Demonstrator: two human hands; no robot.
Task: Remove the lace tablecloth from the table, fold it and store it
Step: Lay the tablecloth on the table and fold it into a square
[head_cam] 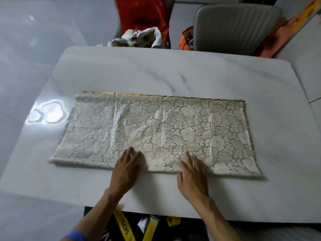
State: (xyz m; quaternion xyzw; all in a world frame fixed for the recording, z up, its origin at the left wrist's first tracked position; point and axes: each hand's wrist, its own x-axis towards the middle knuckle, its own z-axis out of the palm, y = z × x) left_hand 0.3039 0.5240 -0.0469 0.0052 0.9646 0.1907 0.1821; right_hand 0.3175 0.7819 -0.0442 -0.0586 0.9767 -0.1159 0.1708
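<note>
Hands flat and open, left hand [125, 168] and right hand [192, 176] press the folded lace tablecloth [156, 133] on the marble table [173, 70]; soft, light lace likely best taken by its ends.

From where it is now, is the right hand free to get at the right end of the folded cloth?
Probably yes. The right hand lies flat on the lace cloth near its front edge, and nothing stands on the marble table between it and the cloth's right end.
</note>
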